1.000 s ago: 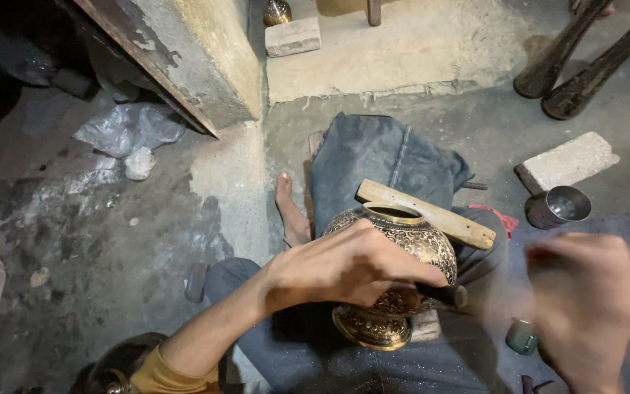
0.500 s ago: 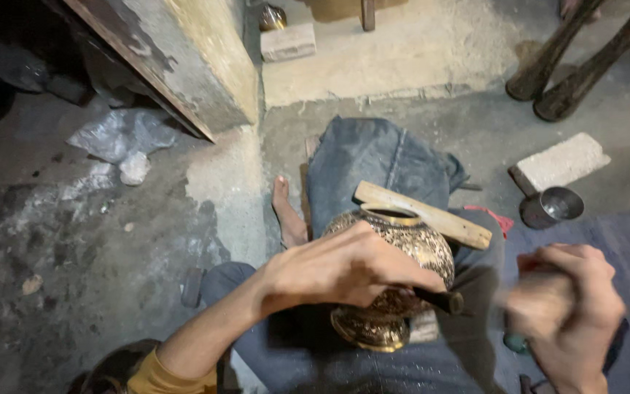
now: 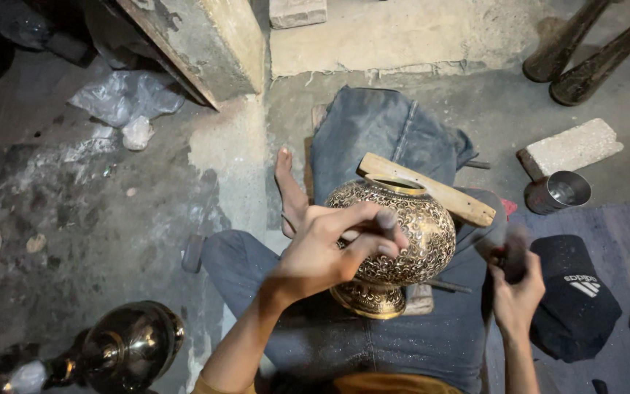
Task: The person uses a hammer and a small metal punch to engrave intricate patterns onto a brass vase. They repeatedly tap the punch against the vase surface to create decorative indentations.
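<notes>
Left hand [image 3: 333, 248] pinches a thin tool [image 3: 386, 219] against the engraved brass vase [image 3: 402, 244], which rests on the lap; right hand [image 3: 515, 281], blurred, fist closed round a dark handle [image 3: 512, 252], just beside the vase.

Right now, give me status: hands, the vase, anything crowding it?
Left hand pinning a small tool against engraved brass vase. Right hand gripping blurred hammer. Wooden stick lies at the vase rim.

Two brass vases [image 3: 395, 241] [image 3: 129, 350], one steel cup [image 3: 559, 193], one cap [image 3: 574, 295].
</notes>
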